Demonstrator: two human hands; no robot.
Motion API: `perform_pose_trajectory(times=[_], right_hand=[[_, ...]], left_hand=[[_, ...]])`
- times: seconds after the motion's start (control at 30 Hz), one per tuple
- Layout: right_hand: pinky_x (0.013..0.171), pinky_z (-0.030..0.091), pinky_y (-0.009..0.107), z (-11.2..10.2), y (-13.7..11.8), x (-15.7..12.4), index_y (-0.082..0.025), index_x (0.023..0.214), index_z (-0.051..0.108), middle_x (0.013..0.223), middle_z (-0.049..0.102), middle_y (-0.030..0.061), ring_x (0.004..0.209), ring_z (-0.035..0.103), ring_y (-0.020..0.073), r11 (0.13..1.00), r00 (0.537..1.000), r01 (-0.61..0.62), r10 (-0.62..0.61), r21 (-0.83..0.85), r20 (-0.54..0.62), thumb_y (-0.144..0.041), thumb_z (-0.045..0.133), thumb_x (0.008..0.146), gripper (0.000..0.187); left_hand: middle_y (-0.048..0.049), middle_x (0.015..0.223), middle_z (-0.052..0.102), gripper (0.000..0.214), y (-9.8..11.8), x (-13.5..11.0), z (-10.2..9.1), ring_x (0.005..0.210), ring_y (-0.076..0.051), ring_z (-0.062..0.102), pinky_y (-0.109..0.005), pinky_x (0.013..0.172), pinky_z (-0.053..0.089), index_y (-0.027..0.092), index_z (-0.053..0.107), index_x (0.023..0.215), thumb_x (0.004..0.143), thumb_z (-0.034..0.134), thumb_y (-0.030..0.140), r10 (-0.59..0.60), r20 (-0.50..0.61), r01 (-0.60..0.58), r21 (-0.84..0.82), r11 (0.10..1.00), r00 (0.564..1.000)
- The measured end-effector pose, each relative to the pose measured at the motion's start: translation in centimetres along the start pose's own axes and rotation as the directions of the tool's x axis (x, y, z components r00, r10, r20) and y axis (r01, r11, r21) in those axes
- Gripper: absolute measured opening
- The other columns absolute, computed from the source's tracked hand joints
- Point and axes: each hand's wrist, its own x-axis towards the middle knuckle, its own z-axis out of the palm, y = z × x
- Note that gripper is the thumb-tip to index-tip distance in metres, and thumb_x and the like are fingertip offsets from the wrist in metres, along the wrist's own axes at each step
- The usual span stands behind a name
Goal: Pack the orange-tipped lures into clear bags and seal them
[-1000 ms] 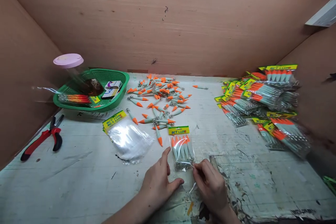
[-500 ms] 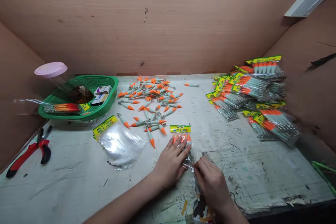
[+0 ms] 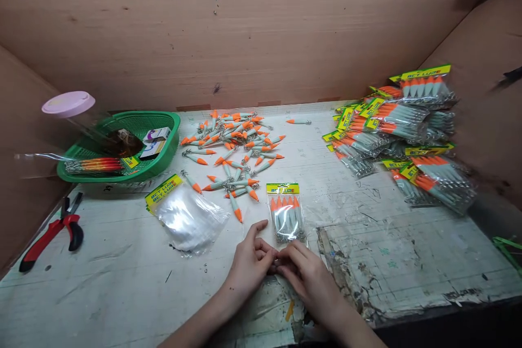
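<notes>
A clear plastic bag of lures lies flat in front of me, its yellow BCT LURE label at the far end. Several orange-tipped, pale green lures show side by side inside it. At the bag's near end, my left hand is closed with thumb and fingers pinched together, its index finger raised. My right hand pinches the same near end, fingertips meeting those of the left. The fingers hide most of the plastic between them. Left of the hands lies a stack of flat bags with yellow labels.
Loose lures are heaped beyond the bag. Filled lure packs pile up at the right. At the left are a green basket holding a pink-lidded container, and red-handled pliers. Panels enclose the worktable.
My left hand has left the top of the lures and drawn back to the bag's near end. My right hand has shifted slightly left, meeting it. The view has moved a little.
</notes>
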Motion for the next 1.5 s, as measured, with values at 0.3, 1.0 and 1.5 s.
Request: perform_pose_trajectory(times=[0.3, 1.0, 1.5], right_hand=[[0.058, 0.047, 0.024, -0.6, -0.4, 0.5, -0.019, 0.071, 0.05, 0.073, 0.053, 0.0004, 0.066, 0.054, 0.0136, 0.994, 0.995, -0.055, 0.047, 0.096, 0.085, -0.015, 0.048, 0.085, 0.015], [0.073, 0.051, 0.034, -4.9, 3.6, 0.2, -0.011, 0.099, 0.062, 0.093, 0.068, 0.0107, 0.085, 0.06, 0.0184, 0.647, 0.747, 0.634, -0.654, -0.424, 0.12, -0.003, 0.04, 0.089, 0.025], [0.052, 0.04, 0.024, -0.5, 1.9, 0.4, -0.02, 0.073, 0.052, 0.067, 0.057, 0.0015, 0.059, 0.052, 0.0145, 0.912, 0.839, -0.383, 0.411, 0.149, -0.357, -0.039, 0.044, 0.09, 0.027]], left_hand=[[0.0067, 0.058, 0.058, 0.054, 0.3, 0.1, 0.2, 0.051, -0.014, 0.061, -0.023, 0.051, 0.047, 0.014, 0.04, 0.117, 0.068, 0.061, 0.018, 0.024, -0.052, -0.018, 0.106, 0.994, 0.998], [-0.0101, 0.093, 0.072, 0.026, 2.5, 1.8, -3.8, 0.086, -0.021, 0.063, -0.034, 0.082, 0.047, 0.027, 0.07, 0.092, 0.087, 0.046, 0.018, 0.54, 0.656, -0.848, 0.436, 0.301, 0.528], [-0.0029, 0.067, 0.058, 0.02, 0.1, 0.5, 0.4, 0.065, -0.018, 0.056, -0.028, 0.06, 0.043, 0.021, 0.05, 0.067, 0.085, 0.046, 0.03, 0.475, -0.1, -0.297, 0.664, 0.686, 0.874]])
